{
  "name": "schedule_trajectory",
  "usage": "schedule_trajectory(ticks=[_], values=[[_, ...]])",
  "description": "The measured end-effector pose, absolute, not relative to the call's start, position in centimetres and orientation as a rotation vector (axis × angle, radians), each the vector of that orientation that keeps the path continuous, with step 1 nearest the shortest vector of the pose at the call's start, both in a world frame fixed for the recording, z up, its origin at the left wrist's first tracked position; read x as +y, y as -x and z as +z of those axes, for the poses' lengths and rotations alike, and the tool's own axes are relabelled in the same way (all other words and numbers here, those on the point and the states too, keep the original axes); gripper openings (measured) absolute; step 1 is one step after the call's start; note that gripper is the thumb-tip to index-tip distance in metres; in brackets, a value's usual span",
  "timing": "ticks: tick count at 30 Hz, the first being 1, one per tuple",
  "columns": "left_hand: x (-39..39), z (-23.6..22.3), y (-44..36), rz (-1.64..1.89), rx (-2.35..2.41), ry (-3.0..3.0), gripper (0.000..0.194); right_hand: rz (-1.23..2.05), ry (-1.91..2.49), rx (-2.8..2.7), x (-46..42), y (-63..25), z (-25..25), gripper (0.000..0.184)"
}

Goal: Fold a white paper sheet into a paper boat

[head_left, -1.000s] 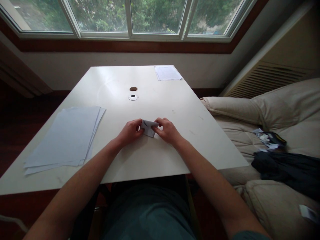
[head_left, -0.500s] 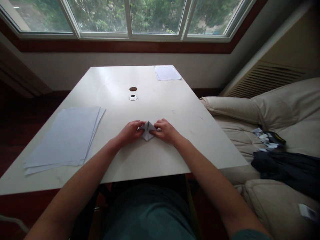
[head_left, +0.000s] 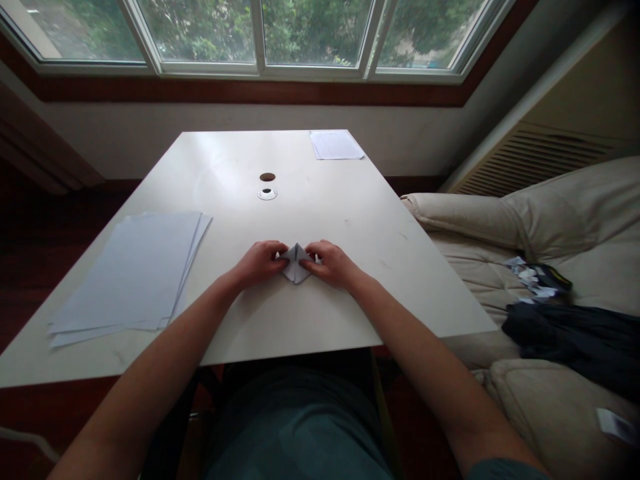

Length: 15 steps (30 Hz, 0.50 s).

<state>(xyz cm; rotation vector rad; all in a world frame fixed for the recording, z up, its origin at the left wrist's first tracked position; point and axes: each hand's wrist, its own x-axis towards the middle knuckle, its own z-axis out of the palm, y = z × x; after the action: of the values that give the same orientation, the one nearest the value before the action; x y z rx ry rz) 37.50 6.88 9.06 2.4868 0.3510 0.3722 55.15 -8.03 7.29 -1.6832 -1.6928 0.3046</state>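
Between my two hands is a small folded piece of white paper (head_left: 296, 268), roughly diamond-shaped, with a dark gap running down from its top point. My left hand (head_left: 262, 260) pinches its left corner, thumb in front and fingers behind. On the opposite corner my right hand (head_left: 329, 261) has a similar pinch. The paper is held at the near middle part of the white table (head_left: 310, 320); whether it rests on the surface I cannot tell. Fingertips behind the paper are partly hidden.
A stack of white sheets (head_left: 135, 273) lies on the table's left side. More papers (head_left: 336, 145) lie at the far right corner. Beyond the hands are a round hole (head_left: 267, 177) and a ring-shaped cover (head_left: 267, 194). A beige sofa (head_left: 460, 260) with dark cloth (head_left: 575, 337) stands to the right.
Both hands keep their hold on the folded paper, its corners drawn slightly differently between the fingers. Otherwise the scene has only shifted a little with the head.
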Motion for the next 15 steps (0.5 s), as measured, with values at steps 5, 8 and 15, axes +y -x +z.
schedule_trajectory(ticks=[5, 8, 15], values=[[6.94, 9.23, -37.41, 0.352, 0.347, -2.459, 0.015, 0.238, 1.679, -1.681, -7.83, -55.04, 7.09, 0.006], [6.9, 9.29, -37.42, 0.358, 0.345, -2.468, 0.013, 0.226, 1.651, -1.633, -7.78, -54.94, 7.16, 0.006], [6.62, 9.08, -37.56, 0.437, 0.313, -2.448, 0.012, 0.413, 1.586, -1.516, -7.54, -54.96, 7.12, 0.013]])
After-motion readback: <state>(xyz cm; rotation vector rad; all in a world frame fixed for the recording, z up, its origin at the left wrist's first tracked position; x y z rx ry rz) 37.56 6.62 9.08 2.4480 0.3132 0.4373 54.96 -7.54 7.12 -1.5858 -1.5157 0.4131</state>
